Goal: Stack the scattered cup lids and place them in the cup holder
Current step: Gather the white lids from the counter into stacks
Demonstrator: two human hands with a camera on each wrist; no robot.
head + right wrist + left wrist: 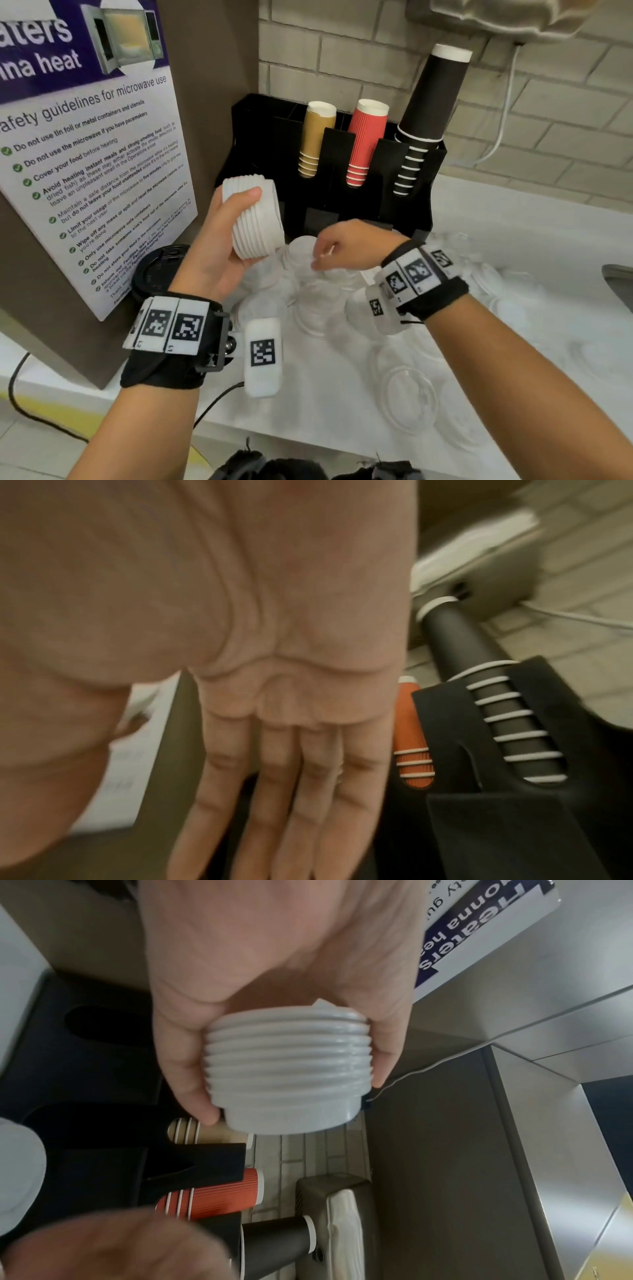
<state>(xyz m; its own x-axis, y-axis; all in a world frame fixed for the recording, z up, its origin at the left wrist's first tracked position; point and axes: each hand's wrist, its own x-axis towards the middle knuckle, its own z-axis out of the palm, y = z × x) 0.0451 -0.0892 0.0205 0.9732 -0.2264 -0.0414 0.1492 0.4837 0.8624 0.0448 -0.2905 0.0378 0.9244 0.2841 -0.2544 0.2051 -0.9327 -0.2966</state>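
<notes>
The right hand (337,248) is motion-blurred in the head view, so whether its fingertips touch a lid cannot be told. Clear lids (315,301) scattered on the white desk (534,219) wash out against it; their number is unclear. The left hand (274,988) hides the far end of the lid stack (287,1074). The microwave poster (85,164) is cut off at the picture's left edge.

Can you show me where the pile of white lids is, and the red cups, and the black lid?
white lids (253,219): head view, on the ribbed side of the stack.
red cups (366,137): head view, on the ribbed wall of the top cup.
black lid (157,270): head view, on its flat top.
</notes>
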